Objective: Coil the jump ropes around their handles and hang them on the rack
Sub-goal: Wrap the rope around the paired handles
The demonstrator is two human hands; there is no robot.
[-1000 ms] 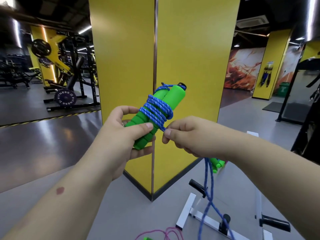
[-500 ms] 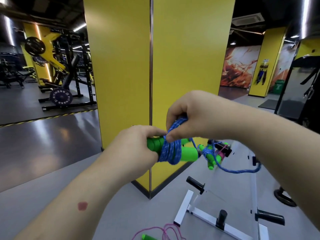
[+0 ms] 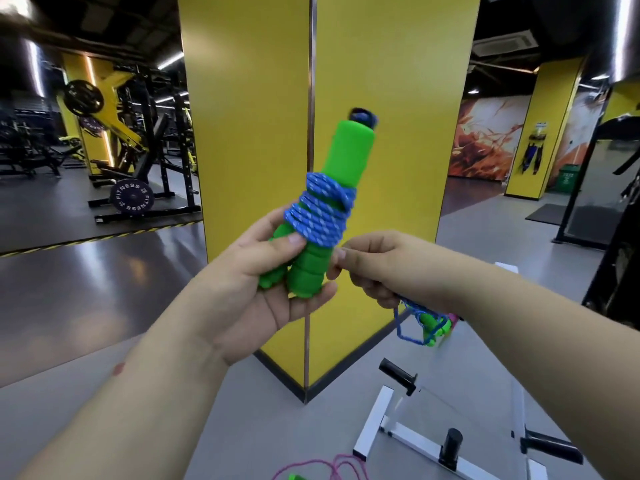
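Left hand (image 3: 256,289) gripping lower ends of paired green handles (image 3: 332,202), thumb pressed over them, handles tilting upward before yellow pillar (image 3: 381,98), blue rope (image 3: 320,213) coiled around their middle. Right hand (image 3: 381,268) pinching rope tail just beside coil, fingers closed, slack dangling below wrist. Second green-handled bundle (image 3: 433,327) showing beyond right forearm; pink rope (image 3: 332,469) lying on floor near white rack (image 3: 374,424).

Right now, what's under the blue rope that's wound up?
Two green handles side by side; the blue rope wraps their middles, hiding that part. The left hand holds their bottom ends.
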